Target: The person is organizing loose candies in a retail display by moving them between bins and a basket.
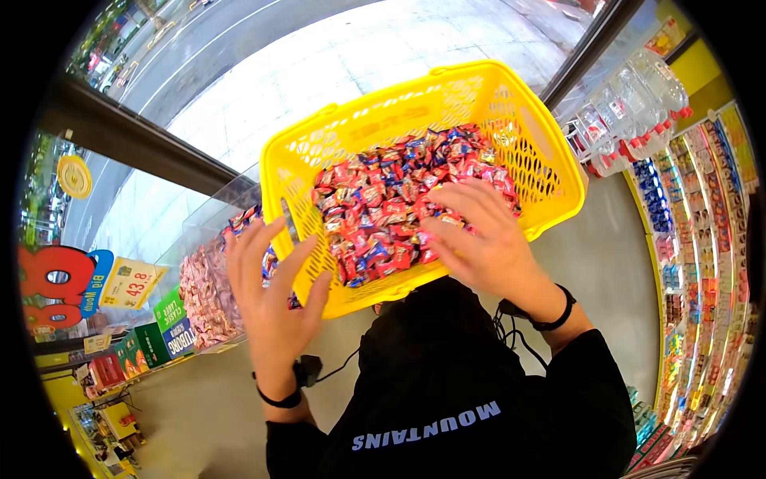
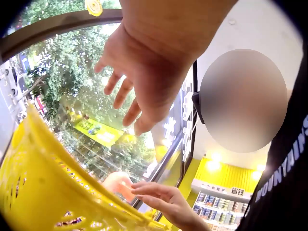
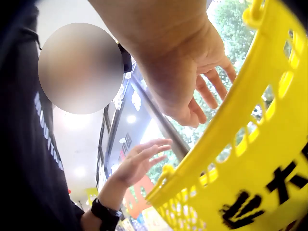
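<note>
A yellow plastic basket (image 1: 550, 219) with slotted walls holds a spread of red and blue wrapped candies (image 1: 391, 211). My right hand (image 1: 483, 239) hovers over the basket's near right part, fingers spread and slightly bent, with nothing seen in it. At the basket's left side my left hand (image 1: 279, 295) is raised with its fingers apart and empty. The left wrist view shows the left hand (image 2: 149, 82) above the basket rim (image 2: 72, 168). In the right wrist view the right hand (image 3: 187, 72) is beside the rim (image 3: 216, 125), fingers extended; whether they touch it is unclear.
Left of the basket, a clear bin holds pink wrapped candies (image 1: 207, 295), near green boxes (image 1: 152, 343) and a price sign (image 1: 133, 283). Stocked shelves (image 1: 694, 263) and bottles with red caps (image 1: 630, 112) stand at the right. A window frame (image 1: 144, 136) crosses behind.
</note>
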`<state>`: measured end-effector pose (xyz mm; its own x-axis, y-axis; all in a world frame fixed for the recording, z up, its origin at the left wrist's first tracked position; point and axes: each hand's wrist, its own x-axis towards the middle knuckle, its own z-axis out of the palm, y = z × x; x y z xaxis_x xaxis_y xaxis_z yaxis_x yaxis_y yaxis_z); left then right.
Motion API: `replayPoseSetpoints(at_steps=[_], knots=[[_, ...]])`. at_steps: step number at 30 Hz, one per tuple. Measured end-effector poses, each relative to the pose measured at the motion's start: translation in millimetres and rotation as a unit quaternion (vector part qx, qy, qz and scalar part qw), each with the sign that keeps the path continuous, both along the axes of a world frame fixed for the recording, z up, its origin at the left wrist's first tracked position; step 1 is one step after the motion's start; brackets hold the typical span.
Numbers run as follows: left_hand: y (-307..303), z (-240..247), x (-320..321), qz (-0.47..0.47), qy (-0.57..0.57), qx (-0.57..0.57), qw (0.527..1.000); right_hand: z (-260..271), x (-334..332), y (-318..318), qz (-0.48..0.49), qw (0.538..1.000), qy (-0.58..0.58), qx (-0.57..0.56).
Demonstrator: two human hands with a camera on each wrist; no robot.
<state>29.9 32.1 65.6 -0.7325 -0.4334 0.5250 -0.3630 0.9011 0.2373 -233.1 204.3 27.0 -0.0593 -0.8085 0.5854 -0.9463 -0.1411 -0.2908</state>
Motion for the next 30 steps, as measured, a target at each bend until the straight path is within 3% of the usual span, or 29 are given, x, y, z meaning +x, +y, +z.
replayPoseSetpoints(at_steps=[6,10,12,14,16,18,20,21,30], knots=[[-15,75,-76,-0.083,-0.085,-0.043,0.992,-3,-87,35,-0.105,0.994,0.004,-0.017],[-33,94,-156,-0.176,-0.140,-0.029,0.974,-5,-121,47,-0.090,0.996,0.008,0.010],[-39,81,-200,-0.222,-0.112,0.009,0.969,-10,-126,49,-0.058,0.998,-0.006,0.010],[-47,26,-249,-0.270,-0.148,0.019,0.951,-11,-125,47,-0.021,1.000,-0.011,0.009],[-44,-16,-270,-0.254,-0.216,0.008,0.943,-15,-127,47,-0.016,1.000,-0.020,0.017],[-61,-85,-281,-0.249,-0.270,-0.032,0.929,-16,-129,48,-0.018,0.999,-0.042,0.022],[-67,-117,-280,-0.224,-0.297,-0.130,0.919,-17,-131,49,-0.008,0.998,-0.048,0.026],[-68,-128,-279,-0.211,-0.310,-0.178,0.910,-14,-131,50,-0.002,0.998,-0.050,0.026],[-58,-161,-273,-0.148,-0.335,-0.151,0.918,-14,-131,47,-0.006,0.997,-0.068,0.032]])
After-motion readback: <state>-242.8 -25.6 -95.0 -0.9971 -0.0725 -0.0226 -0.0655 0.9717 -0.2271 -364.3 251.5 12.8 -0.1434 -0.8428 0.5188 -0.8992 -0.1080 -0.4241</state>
